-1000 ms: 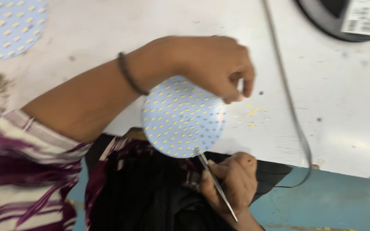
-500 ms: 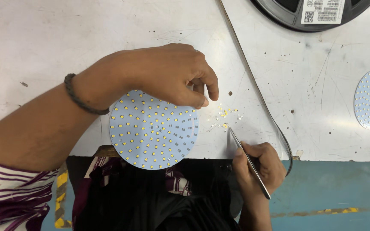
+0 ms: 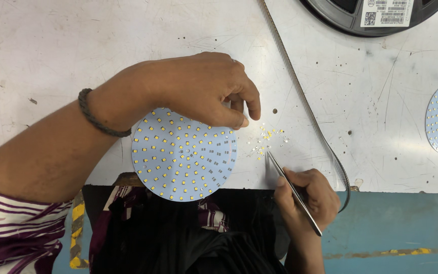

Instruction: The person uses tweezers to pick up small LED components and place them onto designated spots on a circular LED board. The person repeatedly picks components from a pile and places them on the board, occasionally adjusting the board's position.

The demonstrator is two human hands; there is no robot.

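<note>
White rectangular label (image 3: 384,12) on black reel (image 3: 330,15), top right
</note>
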